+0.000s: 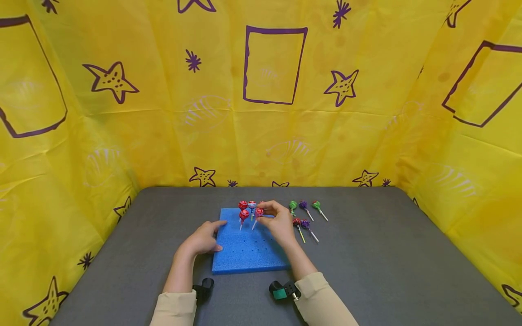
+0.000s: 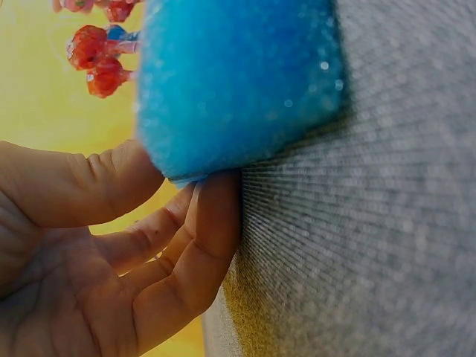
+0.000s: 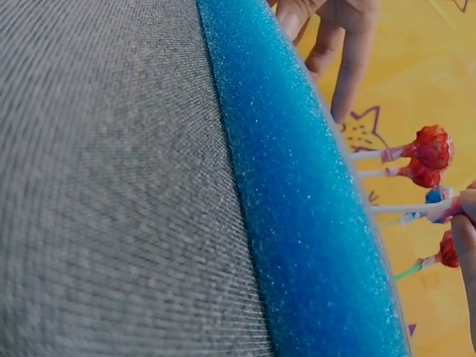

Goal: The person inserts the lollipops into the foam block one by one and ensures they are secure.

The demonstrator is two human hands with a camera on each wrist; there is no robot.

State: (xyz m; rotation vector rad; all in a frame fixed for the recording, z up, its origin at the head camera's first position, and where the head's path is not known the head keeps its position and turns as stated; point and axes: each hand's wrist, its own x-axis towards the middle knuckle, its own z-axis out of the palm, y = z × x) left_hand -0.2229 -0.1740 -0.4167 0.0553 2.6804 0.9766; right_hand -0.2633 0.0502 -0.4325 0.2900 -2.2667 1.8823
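A blue foam board [image 1: 248, 258] with rows of small holes lies on the table. My left hand [image 1: 204, 238] rests against its left edge, thumb and fingers spread along it. With thumb and fingertips my right hand [image 1: 279, 224] pinches a pinkish-red lollipop [image 1: 259, 212] by its head, and the white stick meets the board's top. Beside it two red lollipops [image 1: 244, 215] and a blue lollipop [image 1: 252, 205] stand upright in the foam. Another red lollipop [image 3: 448, 250] on a green stick stands there too, mostly behind my right hand in the head view.
Right of the board several loose lollipops lie on the dark grey table [image 1: 367, 253]: green [image 1: 316, 205], purple [image 1: 303, 205] and red [image 1: 297, 222] ones. A yellow patterned curtain [image 1: 269, 136] encloses the table's back and sides.
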